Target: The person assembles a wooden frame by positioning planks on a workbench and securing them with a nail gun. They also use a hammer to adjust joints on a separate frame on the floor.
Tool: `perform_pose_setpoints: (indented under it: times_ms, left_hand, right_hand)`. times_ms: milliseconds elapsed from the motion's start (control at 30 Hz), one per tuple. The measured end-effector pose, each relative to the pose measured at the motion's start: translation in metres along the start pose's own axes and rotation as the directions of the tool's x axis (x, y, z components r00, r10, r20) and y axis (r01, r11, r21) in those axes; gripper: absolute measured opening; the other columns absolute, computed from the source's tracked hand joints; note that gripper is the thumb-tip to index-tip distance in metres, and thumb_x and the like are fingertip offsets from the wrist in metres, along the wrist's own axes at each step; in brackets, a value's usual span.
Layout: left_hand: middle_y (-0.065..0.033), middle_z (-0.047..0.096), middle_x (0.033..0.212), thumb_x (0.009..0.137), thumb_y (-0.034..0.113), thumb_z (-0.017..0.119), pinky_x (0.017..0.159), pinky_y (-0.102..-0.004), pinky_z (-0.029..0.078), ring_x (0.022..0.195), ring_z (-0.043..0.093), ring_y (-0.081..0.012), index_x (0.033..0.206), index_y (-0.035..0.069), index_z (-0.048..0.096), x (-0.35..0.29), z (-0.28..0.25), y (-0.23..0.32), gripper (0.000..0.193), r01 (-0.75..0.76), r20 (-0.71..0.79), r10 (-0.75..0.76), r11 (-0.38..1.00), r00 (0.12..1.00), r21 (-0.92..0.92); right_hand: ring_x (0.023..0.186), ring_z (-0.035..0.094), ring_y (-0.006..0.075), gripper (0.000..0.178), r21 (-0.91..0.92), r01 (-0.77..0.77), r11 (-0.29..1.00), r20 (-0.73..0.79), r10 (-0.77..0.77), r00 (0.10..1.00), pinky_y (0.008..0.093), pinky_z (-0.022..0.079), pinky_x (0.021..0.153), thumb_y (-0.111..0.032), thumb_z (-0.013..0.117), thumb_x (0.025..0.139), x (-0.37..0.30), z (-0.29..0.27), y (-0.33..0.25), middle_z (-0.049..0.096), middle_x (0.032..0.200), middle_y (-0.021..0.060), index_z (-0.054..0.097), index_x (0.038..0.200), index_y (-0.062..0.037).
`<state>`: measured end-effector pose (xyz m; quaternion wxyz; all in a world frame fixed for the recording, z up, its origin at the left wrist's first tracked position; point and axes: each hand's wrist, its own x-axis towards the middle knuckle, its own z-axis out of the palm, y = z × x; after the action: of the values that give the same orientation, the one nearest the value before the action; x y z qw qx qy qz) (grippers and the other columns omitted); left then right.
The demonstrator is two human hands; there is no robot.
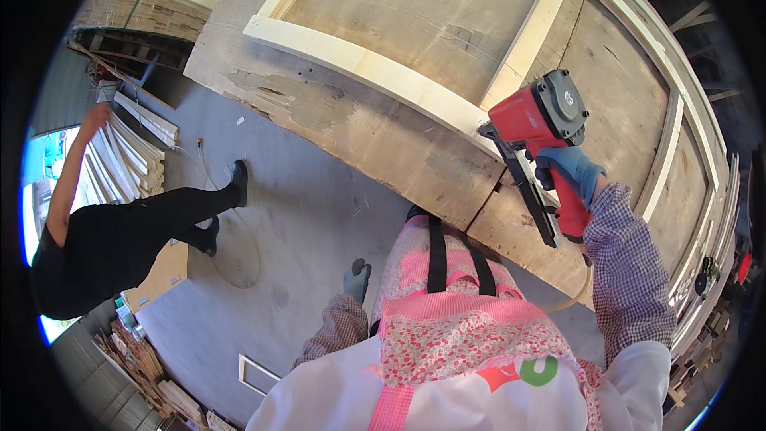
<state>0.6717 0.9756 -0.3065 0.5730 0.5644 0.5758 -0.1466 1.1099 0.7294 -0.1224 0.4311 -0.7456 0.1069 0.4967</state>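
Observation:
My right hand (571, 172), in a blue-grey glove, grips the handle of a red and black nail gun (536, 117). The gun's nose rests at a joint of the pale wooden frame (383, 76), where a crosspiece (533, 28) meets the near rail. Its long black magazine slants back toward me over the worktable's edge. Low at my side hangs my left hand (357, 279), gloved with dark fingertips. Its fingers are loosely bent and a little apart, with nothing seen in them. The frame lies flat on a worn wooden worktable (319, 108).
To the left, a person (136, 231) in dark clothes stands with an arm stretched toward a bundle of white strips (128, 152). A thin hose (257, 259) curls over the grey floor. Scrap wood (148, 367) lies at lower left, near a small rectangular frame (257, 373).

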Motion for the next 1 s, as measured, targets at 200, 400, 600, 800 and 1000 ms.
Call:
perform_pose_setpoints:
  times_ms: [200, 400, 600, 800, 1000]
  left_hand:
    - [0.0036, 0.046, 0.062, 0.077, 0.025, 0.062, 0.052, -0.0274, 0.035, 0.058, 0.044, -0.0097, 0.096, 0.003, 0.060, 0.017, 0.005, -0.011, 0.029, -0.147, 0.018, 0.147, 0.965, 0.989, 0.216]
    - [-0.0092, 0.063, 0.092, 0.078, 0.029, 0.063, 0.075, -0.0316, 0.046, 0.084, 0.058, -0.0182, 0.105, 0.003, 0.059, 0.049, 0.019, -0.045, 0.037, -0.291, 0.021, 0.312, 0.859, 0.950, 0.422]
    - [-0.0074, 0.063, 0.087, 0.078, 0.023, 0.063, 0.069, -0.0300, 0.046, 0.078, 0.057, -0.0154, 0.100, 0.003, 0.061, 0.003, 0.115, 0.027, 0.029, -0.458, 0.145, 0.441, 0.777, 0.886, 0.433]
    - [-0.0014, 0.053, 0.070, 0.081, 0.011, 0.058, 0.042, -0.0241, 0.034, 0.051, 0.043, -0.0074, 0.095, 0.006, 0.059, -0.009, 0.184, -0.104, 0.015, -0.519, 0.228, 0.469, 0.805, 0.853, 0.288]
    - [-0.0015, 0.053, 0.071, 0.079, 0.010, 0.059, 0.052, -0.0238, 0.038, 0.060, 0.047, -0.0091, 0.091, 0.004, 0.059, -0.100, 0.297, -0.031, 0.014, -0.672, 0.519, 0.504, 0.712, 0.691, 0.203]
  right_hand:
    - [0.048, 0.052, 0.0176, 0.020, 0.096, -0.001, 0.995, -0.016, 0.002, 1.000, 0.0291, 0.042, 0.047, -0.014, 0.055, 0.072, -0.053, -0.028, 0.072, 0.054, 0.055, 0.0089, 0.054, 0.059, 0.0006]
    - [0.049, 0.055, 0.0169, 0.020, -0.079, 0.199, 0.977, -0.111, -0.207, 0.972, 0.0315, 0.047, 0.044, -0.006, 0.061, 0.069, -0.105, -0.080, 0.219, 0.056, 0.065, 0.0072, 0.055, 0.087, -0.0032]
    - [0.091, 0.059, 0.0296, 0.035, -0.381, 0.289, 0.878, -0.290, -0.410, 0.864, 0.0353, 0.046, 0.083, -0.023, 0.061, 0.072, -0.197, -0.143, 0.402, 0.062, 0.098, 0.0104, 0.059, 0.104, -0.0124]
    - [0.058, 0.061, 0.0169, 0.027, 0.427, -0.216, 0.878, -0.241, 0.341, 0.909, 0.0277, 0.050, 0.051, -0.012, 0.062, 0.071, -0.308, -0.227, 0.534, 0.063, 0.072, 0.0104, 0.055, 0.095, 0.0003]
    - [0.061, 0.062, 0.0205, 0.028, 0.690, 0.069, 0.721, -0.532, 0.440, 0.723, 0.0301, 0.052, 0.052, -0.002, 0.057, 0.071, -0.405, -0.322, 0.673, 0.060, 0.079, 0.0130, 0.053, 0.098, 0.0028]
